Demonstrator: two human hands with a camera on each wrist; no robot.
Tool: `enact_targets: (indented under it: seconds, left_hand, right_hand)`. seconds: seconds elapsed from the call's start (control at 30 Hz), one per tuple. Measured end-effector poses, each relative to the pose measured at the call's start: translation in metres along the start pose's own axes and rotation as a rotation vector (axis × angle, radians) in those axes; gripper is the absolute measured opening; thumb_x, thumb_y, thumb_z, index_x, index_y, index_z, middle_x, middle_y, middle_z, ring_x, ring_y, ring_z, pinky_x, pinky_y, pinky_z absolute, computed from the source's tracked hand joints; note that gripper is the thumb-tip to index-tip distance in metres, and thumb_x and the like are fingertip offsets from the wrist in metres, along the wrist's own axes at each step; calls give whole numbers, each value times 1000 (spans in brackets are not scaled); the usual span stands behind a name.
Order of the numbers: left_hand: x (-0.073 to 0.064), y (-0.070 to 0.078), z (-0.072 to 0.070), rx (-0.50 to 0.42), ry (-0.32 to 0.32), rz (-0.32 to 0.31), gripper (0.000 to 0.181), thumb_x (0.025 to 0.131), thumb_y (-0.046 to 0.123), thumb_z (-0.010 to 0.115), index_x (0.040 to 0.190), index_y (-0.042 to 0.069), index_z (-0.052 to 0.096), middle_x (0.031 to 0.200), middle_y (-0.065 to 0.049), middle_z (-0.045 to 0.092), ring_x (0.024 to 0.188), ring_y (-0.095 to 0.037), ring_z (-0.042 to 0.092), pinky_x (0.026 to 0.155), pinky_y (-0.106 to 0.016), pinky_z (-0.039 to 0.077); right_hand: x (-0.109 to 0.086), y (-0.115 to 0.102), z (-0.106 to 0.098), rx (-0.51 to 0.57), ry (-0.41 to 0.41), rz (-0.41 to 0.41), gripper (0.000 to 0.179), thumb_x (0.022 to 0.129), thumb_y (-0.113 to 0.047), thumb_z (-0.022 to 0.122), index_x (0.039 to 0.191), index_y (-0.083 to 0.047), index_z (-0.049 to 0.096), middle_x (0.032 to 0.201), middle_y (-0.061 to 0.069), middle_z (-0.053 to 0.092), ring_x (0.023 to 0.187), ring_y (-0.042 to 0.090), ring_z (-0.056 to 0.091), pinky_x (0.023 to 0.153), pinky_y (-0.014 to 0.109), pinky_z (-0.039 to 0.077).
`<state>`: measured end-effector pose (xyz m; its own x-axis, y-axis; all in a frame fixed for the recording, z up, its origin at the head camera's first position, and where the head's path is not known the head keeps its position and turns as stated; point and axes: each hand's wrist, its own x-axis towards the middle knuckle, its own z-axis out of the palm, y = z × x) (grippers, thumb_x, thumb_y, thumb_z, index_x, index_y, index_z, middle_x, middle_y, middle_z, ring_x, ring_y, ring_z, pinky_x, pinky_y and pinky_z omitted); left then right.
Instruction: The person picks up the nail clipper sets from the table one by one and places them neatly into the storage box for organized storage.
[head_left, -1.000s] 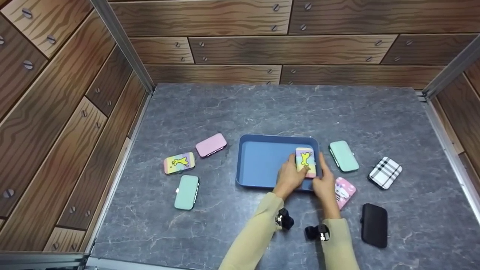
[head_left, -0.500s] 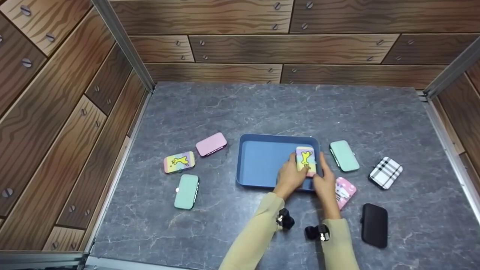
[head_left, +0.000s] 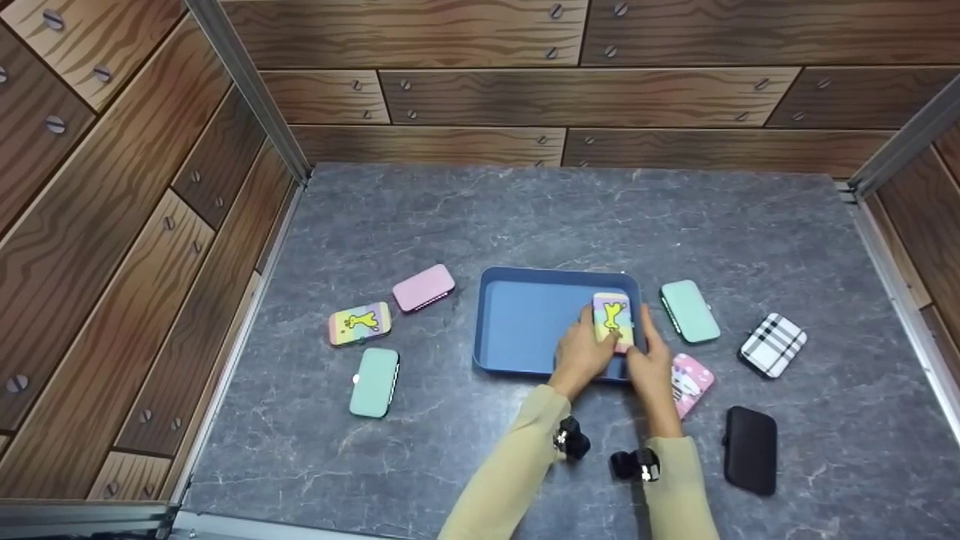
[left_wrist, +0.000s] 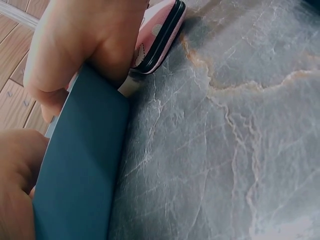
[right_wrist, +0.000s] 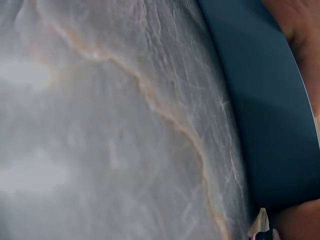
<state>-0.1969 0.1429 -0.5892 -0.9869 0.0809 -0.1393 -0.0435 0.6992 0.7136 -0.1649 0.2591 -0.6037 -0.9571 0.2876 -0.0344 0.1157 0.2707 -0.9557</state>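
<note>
A small flat case [head_left: 613, 315] with a yellow giraffe on pastel stripes lies in the right end of the blue tray [head_left: 517, 322]. My left hand [head_left: 581, 352] reaches over the tray's front wall and holds this case, thumb on its top and fingers along its left side. My right hand [head_left: 651, 371] grips the tray's front right corner, with its fingers stretched along the outside of the right wall. Close up in the left wrist view, the right hand [left_wrist: 90, 45] wraps over the corner of the tray wall [left_wrist: 85, 145]. The case's underside is hidden.
Left of the tray lie a pink case [head_left: 424, 288], another giraffe case [head_left: 360, 324] and a mint case [head_left: 375, 382]. On the right are a second mint case [head_left: 690, 311], a plaid case [head_left: 773, 345], a black case [head_left: 750, 450] and a pink patterned case [head_left: 691, 382] partly behind the right wrist.
</note>
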Motion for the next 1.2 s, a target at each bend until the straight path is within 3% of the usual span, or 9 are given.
enact_targets:
  seconds: [0.4, 0.77, 0.93, 1.0, 1.07, 1.13, 1.2]
  left_hand:
    - [3, 1, -1, 32, 3, 5, 65, 93, 41, 66, 147, 12, 44, 121, -9, 66, 99, -24, 66, 81, -36, 53]
    - [1, 2, -2, 8, -14, -1, 64, 94, 38, 63, 149, 11, 42, 128, -11, 63, 107, -26, 64, 89, -37, 51]
    - [-1, 1, -3, -52, -18, 15, 61, 95, 32, 63, 148, 9, 44, 130, -12, 63, 110, -26, 63, 92, -37, 51]
    - [-1, 0, -4, -94, -22, 16, 58, 96, 28, 62, 148, 9, 46, 127, -12, 64, 102, -23, 65, 89, -33, 51]
    - [-2, -1, -5, -157, -30, 11, 53, 96, 23, 59, 146, 10, 48, 121, -12, 67, 84, -22, 69, 78, -32, 54]
    - [-4, -1, -8, -207, -39, 3, 46, 97, 20, 57, 142, 9, 54, 113, -11, 69, 68, -22, 68, 68, -30, 55]
    - [-5, -1, -12, -236, -43, -5, 40, 97, 18, 56, 135, 8, 59, 106, -10, 70, 61, -21, 66, 64, -30, 54]
  right_hand:
    - [2, -1, -1, -56, -7, -10, 81, 79, 15, 42, 155, -9, 29, 161, 8, 24, 148, 26, 18, 120, 36, 16]
    - [3, 0, -2, -70, 0, -29, 84, 76, 17, 43, 155, -7, 29, 161, 10, 25, 148, 28, 20, 120, 36, 16]
    - [2, 0, -3, -56, -1, -36, 86, 74, 19, 43, 155, -6, 29, 161, 11, 25, 148, 28, 19, 120, 35, 15]
    - [1, 0, -3, -57, -3, -27, 86, 74, 19, 42, 155, -6, 28, 161, 10, 25, 148, 28, 19, 120, 35, 15]
    - [0, 0, -3, -64, -1, -17, 86, 74, 19, 41, 155, -7, 28, 160, 10, 25, 148, 28, 19, 120, 36, 16]
    - [0, 0, -2, -68, -2, -10, 86, 74, 18, 40, 155, -9, 29, 160, 10, 26, 148, 27, 20, 120, 37, 16]
    - [0, 0, -1, -74, -2, -4, 85, 75, 17, 39, 155, -10, 29, 160, 9, 26, 147, 27, 20, 120, 37, 16]
